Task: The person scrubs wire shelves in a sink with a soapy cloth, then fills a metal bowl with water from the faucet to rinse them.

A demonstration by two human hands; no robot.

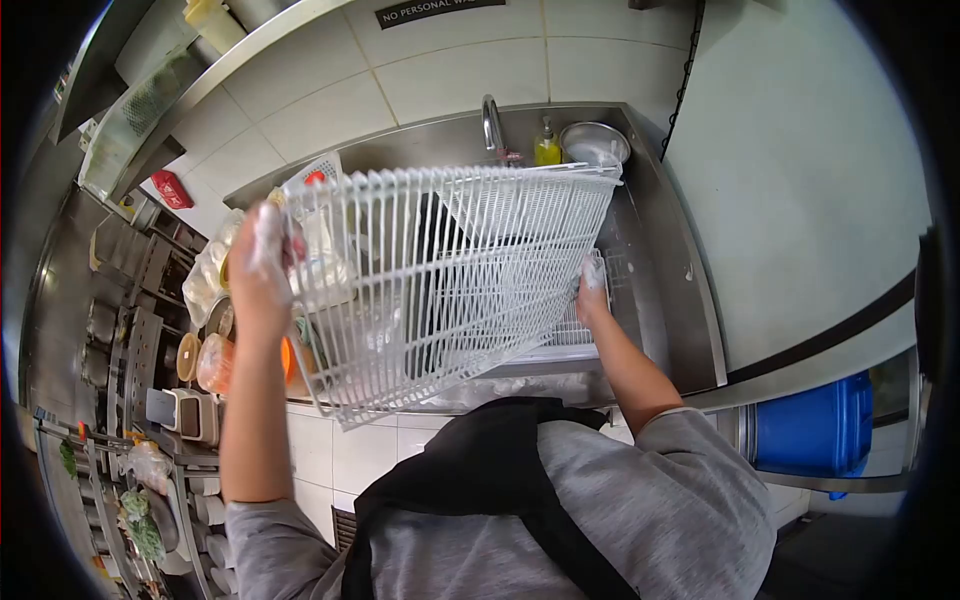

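Observation:
A large white wire rack [400, 270] is held up at a tilt over the metal sink [655, 250]. Its left end is gripped by my left hand [262, 270], which has white suds on the fingers. My right hand [593, 285], also sudsy, is closed on the rack's right edge. More white wire racks [565, 335] lie in the sink beneath it, partly hidden by the bars. Behind the rack are the faucet [491, 125], a bottle of yellow-green liquid [547, 148] and a round metal bowl [595, 145].
Plastic bags [205, 280] and an orange bag [215, 362] crowd the counter left of the sink. A shelf [250, 45] runs above on the left. A blue container [815, 425] stands at the lower right, and shelving with produce [142, 525] at the lower left.

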